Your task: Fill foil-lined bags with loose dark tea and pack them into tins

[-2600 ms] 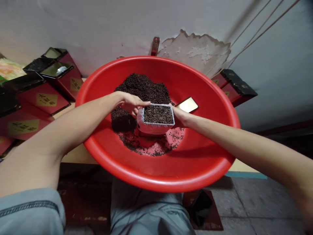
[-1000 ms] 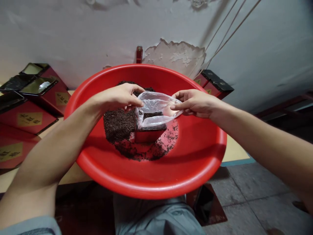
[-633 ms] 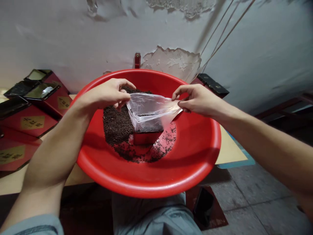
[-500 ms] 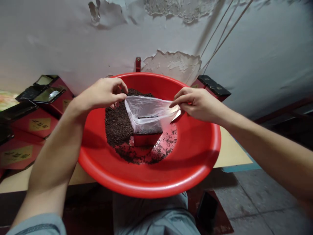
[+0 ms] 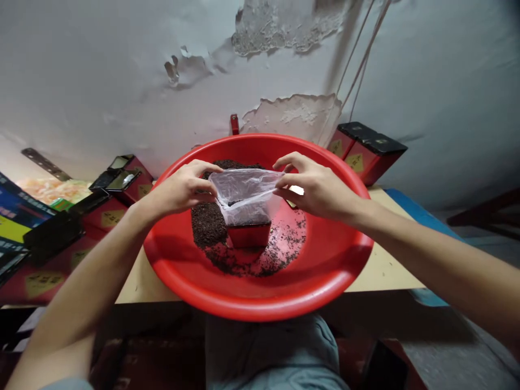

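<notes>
A clear plastic bag [image 5: 249, 189] stands with its mouth spread, its lower part inside a small red box [image 5: 248, 236] with a black rim. The box sits in a large red basin [image 5: 260, 309], beside a heap of dark loose leaves [image 5: 208, 225]. My left hand [image 5: 189, 187] pinches the bag's left edge. My right hand [image 5: 311, 187] has the bag's right edge between its fingers. A little dark material shows inside the bag. Behind my right fingers a pale, shiny object [image 5: 298, 190] is partly hidden.
Open red and black boxes [image 5: 122, 181] stand on the left of the pale table [image 5: 390, 265]. Two closed red boxes [image 5: 368, 149] are at the back right. A peeling wall [image 5: 122, 81] rises behind, with cords hanging at the right. A dark object [image 5: 384, 365] lies low at the right.
The view has shifted, showing more of the table's left side. Both hands still hold the bag; its mouth looks somewhat straighter, and my right fingers have spread apart more.
</notes>
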Tool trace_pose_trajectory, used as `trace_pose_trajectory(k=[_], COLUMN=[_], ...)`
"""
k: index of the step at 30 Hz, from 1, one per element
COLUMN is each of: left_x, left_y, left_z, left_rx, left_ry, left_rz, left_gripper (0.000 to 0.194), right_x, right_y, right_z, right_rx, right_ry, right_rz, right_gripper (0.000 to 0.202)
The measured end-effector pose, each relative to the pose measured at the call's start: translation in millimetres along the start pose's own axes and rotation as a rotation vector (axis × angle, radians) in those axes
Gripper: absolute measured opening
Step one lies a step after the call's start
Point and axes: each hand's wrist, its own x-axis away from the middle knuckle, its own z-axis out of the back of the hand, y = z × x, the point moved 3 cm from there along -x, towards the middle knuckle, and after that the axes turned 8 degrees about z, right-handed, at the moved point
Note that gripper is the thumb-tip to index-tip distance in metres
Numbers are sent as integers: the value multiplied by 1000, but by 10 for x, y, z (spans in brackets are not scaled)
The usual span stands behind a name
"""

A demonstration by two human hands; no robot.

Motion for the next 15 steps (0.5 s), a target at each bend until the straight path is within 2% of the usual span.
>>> trace_pose_trajectory(k=[5, 10, 13, 15], left_x=[-18, 13, 109, 213], left_y=[-52, -35, -45, -122], left_z=[133, 183, 220, 245], left_rx=[47, 121, 186, 226], left_ry=[-23, -45, -38, 9], left_rz=[109, 197, 274, 366], left_gripper=[31, 35, 37, 39], right_x=[7, 8, 31, 72], right_y=[79, 23, 7, 88], right_z=[-20, -5, 83, 188], right_rx=[15, 58, 12, -34], right_ry=[54, 61, 97, 185], right_rz=[35, 39, -9, -108], right_gripper=[25, 31, 31, 29])
